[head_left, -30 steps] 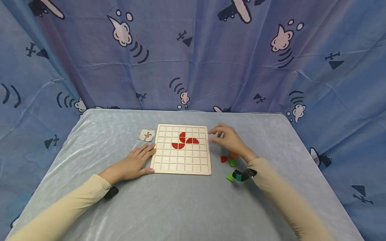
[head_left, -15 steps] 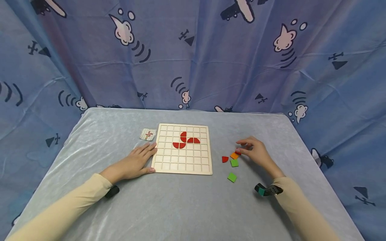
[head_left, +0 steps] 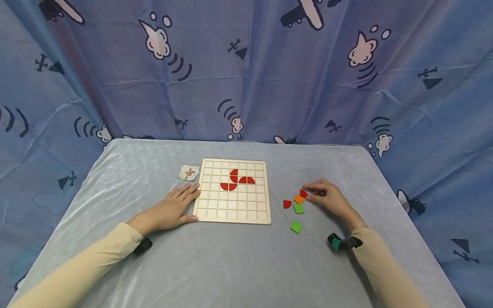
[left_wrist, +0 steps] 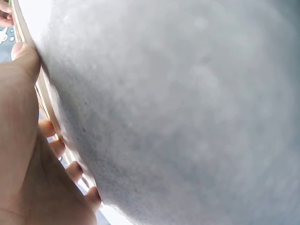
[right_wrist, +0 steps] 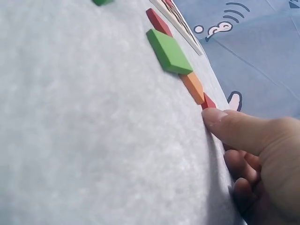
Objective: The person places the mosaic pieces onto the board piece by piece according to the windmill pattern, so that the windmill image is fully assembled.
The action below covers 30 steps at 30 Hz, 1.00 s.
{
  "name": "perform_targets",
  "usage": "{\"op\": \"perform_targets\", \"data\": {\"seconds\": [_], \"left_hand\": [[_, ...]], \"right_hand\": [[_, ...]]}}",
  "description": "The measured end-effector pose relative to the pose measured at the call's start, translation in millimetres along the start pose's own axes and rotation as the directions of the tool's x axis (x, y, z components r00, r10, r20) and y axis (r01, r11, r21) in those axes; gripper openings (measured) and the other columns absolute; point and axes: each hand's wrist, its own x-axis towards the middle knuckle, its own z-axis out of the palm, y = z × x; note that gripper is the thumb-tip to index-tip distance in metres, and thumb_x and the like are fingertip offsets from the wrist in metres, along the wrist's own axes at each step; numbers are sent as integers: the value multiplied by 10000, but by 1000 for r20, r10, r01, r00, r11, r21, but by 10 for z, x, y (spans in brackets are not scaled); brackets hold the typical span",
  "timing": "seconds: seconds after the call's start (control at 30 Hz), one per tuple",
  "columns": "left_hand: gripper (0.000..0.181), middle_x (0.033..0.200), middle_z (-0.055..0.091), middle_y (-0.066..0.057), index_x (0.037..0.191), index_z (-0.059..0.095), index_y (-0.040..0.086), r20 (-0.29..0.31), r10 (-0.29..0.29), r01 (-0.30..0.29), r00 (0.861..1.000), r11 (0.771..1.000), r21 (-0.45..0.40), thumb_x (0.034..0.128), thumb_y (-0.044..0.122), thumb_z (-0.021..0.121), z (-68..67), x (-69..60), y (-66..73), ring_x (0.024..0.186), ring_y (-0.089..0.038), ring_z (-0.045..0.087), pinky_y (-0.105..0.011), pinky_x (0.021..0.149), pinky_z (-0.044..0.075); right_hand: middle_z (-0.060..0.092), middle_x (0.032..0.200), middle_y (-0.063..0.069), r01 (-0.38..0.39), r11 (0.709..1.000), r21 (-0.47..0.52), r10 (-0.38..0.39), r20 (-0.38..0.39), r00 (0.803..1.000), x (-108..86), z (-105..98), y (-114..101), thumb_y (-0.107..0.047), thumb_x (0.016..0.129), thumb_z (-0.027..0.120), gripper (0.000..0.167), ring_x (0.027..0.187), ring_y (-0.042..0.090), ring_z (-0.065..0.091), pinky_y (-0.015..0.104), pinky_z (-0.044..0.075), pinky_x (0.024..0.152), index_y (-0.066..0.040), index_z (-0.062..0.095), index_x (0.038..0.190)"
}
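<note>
A square wooden grid board (head_left: 232,209) lies mid-table with several red quarter-circle pieces (head_left: 247,180) set in its cells. My left hand (head_left: 169,210) lies flat on the cloth, thumb and fingertips against the board's left edge. To the right of the board, my right hand (head_left: 330,197) pinches a loose red quarter-circle piece (head_left: 303,193) at table level. The right wrist view shows the thumb on that piece, with the index fingertip hidden behind it. Close by lie an orange piece (head_left: 298,199), a green square (head_left: 298,208) and another red quarter-circle (head_left: 287,204).
A small pattern card (head_left: 188,173) lies beside the board's upper left corner. A second green square (head_left: 296,227) sits nearer the front. Grey cloth covers the table (head_left: 231,269); a blue printed curtain (head_left: 246,77) hangs behind and at both sides.
My right hand has moved from the board's right edge to the loose pieces and now has thumb and finger at a red quarter-circle. The left hand has stayed in place.
</note>
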Motion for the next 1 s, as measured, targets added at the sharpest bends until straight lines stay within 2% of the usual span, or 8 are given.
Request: {"op": "perform_targets", "data": {"seconds": [0.4,0.73,1.0], "left_hand": [[818,1664,179,-151,1561,269,48,-2,4,-4,1000,1000,6,963,524,559,14,-8,-9,1533,-409,170,-638,1188,217],[824,1665,179,-147,1562,270,50,-1,0,0,1000,1000,4,959,531,560,17,-5,-12,1535,-405,164,-632,1192,217],[820,1666,177,-146,1563,269,54,0,-2,2,1000,1000,9,960,527,560,12,-4,-5,1536,-405,161,-637,1191,214]], "right_hand": [[606,1071,96,14,999,31,-14,14,1000,27,10,7,-166,901,735,310,895,137,489,203,420,748,-133,724,1209],[612,1064,105,1,999,39,-1,-10,1000,23,29,20,-251,877,766,347,888,151,482,198,401,752,-129,729,1199],[633,1053,91,-3,1000,22,4,-46,999,20,53,-1,-261,862,781,319,873,147,495,196,404,757,-139,746,1155]]}}
